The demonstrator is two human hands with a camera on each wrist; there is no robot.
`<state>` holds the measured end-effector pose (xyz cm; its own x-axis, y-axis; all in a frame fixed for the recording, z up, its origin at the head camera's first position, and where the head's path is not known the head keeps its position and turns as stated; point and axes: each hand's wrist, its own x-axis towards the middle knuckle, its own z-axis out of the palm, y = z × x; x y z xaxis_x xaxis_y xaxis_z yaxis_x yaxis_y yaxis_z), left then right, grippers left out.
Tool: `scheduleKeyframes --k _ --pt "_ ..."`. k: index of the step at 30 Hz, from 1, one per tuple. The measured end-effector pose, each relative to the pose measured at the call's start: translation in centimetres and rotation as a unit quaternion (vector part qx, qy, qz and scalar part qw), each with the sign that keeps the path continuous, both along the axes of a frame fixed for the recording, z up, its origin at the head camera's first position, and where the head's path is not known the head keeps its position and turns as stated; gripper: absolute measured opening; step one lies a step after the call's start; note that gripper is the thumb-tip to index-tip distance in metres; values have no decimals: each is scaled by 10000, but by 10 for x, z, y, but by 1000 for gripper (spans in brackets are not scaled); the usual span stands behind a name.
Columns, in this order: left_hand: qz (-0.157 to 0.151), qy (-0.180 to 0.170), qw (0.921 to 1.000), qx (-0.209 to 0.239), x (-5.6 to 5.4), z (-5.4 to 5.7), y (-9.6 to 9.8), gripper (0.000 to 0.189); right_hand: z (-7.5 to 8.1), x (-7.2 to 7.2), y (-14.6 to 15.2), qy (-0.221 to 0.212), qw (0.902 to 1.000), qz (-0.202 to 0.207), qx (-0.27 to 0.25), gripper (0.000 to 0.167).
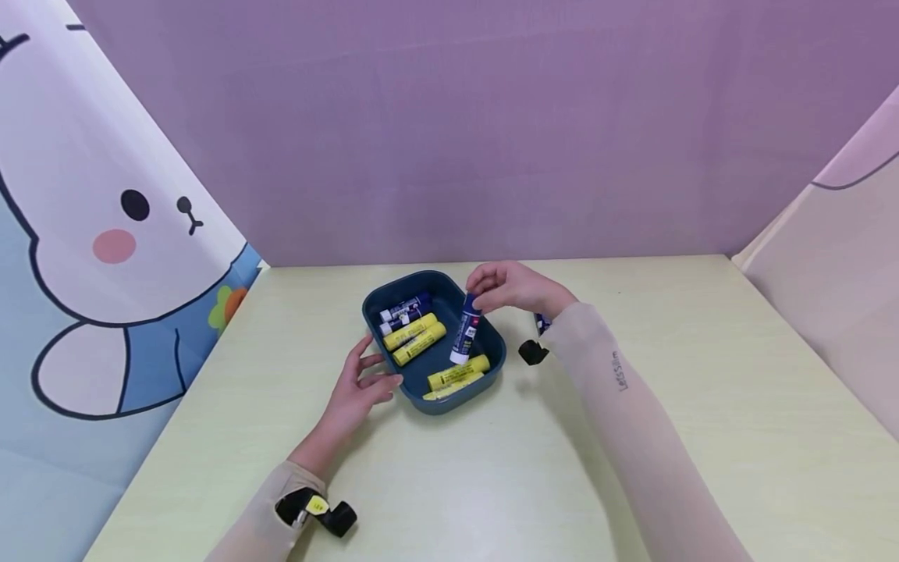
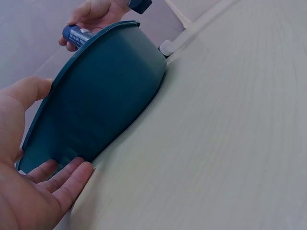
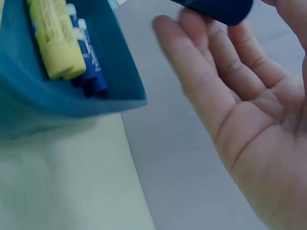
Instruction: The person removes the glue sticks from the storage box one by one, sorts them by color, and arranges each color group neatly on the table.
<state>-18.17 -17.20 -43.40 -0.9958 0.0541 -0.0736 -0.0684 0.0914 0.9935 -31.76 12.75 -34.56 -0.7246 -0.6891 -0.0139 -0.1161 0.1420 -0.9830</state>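
Note:
A dark teal plastic bin (image 1: pixel 497 343) stands on the table, holding yellow glue sticks (image 1: pixel 420 343) and blue glue sticks (image 1: pixel 406 307). Over its right half, my right hand (image 1: pixel 516 287) pinches the top of another blue glue stick (image 1: pixel 465 332), its white end pointing down. That stick shows only in part in the right wrist view, at the fingertips of the right hand (image 3: pixel 249 100). At the bin's near left side is my left hand (image 1: pixel 357 390). In the left wrist view, the left hand (image 2: pixel 43 177) has its thumb at the rim and its spread fingers along the outer wall.
Partly hidden by the right wrist, one more blue stick (image 1: pixel 541 322) lies on the pale table (image 1: pixel 449 484). A purple backdrop (image 1: pixel 492 140) rises behind the table. A panel with a cartoon animal (image 1: pixel 133 257) stands at the left.

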Motion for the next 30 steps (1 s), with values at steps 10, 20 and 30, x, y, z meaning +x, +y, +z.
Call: scheduleKeyframes --k 10,20,30 --pt "3 -12 10000 53 0 -1 1 89 -5 7 3 -372 9888 -1240 -749 11" --pt "7 27 10000 35 0 0 0 87 -5 12 9 -531 9712 -1921 -1308 16" --pt "-18 25 10000 5 0 -1 0 87 -5 14 21 -369 9607 -2542 -1054 17"
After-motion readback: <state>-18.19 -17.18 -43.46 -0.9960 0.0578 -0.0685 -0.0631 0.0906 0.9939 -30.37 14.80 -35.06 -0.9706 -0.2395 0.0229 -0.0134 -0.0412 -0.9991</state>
